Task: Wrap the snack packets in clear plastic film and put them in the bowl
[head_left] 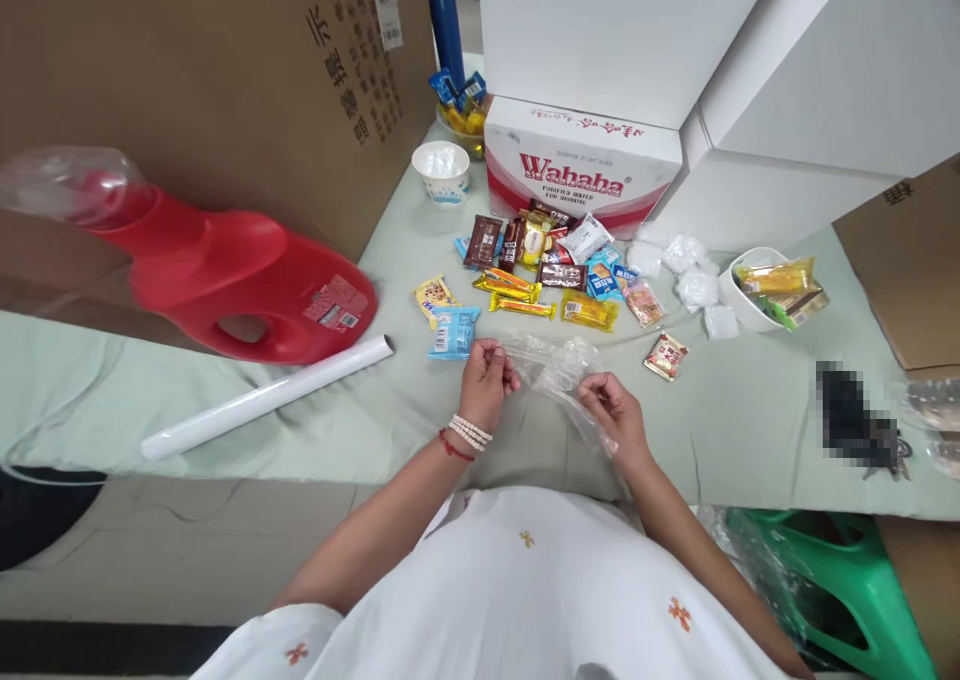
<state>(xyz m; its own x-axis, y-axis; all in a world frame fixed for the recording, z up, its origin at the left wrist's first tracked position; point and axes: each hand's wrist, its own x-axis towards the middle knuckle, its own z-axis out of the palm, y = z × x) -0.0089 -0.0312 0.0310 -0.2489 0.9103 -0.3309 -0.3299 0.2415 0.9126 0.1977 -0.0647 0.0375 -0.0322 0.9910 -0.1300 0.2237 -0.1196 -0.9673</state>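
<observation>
Stretched between both my hands is a clear plastic bag [551,365], crumpled and see-through. My left hand [486,378] pinches one side of it, close to a light-blue snack packet [454,332]. The other side is pinched by my right hand [613,410], over the green tablecloth. Just beyond the bag lies a pile of wrapped snacks: brown cocoa packets [484,240], yellow bars [523,305], a yellow packet [589,311] and blue packets [602,275]. A small red and gold packet [665,357] rests apart, to the right of the pile.
A red jug [255,270] lies beside a white roll [270,397] on the left. Behind the snacks stand a Wahaha box [581,160] and a paper bowl [441,172]. White wrapped bundles [697,287] and a white bowl of snacks [739,300] are on the right. A green stool [862,580] stands below.
</observation>
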